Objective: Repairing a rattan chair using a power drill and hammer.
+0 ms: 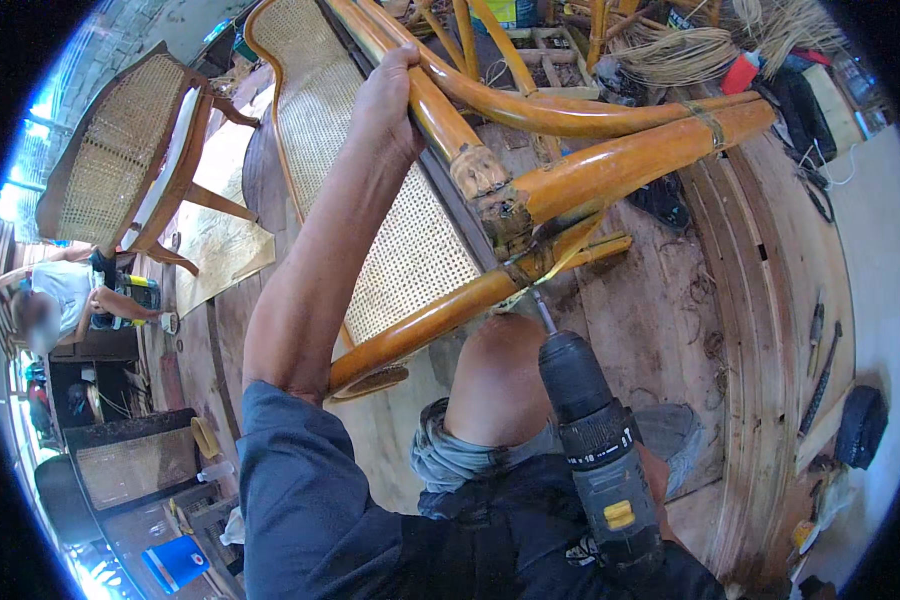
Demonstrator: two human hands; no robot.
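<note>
Where its glossy orange-brown poles meet, the pole frame (625, 170) is just above, perhaps touching, the bit (543, 309) of a dark drill (600, 430). The left hand (388, 95) has its fingers wrapped around an upper pole of the frame. The right hand (655, 480) is mostly hidden behind the drill, so I cannot tell how its fingers sit. Just below the frame shows a bare knee (500, 370); left of the frame, a woven cane panel (400, 260); farther left, a cane-backed chair (120, 150).
</note>
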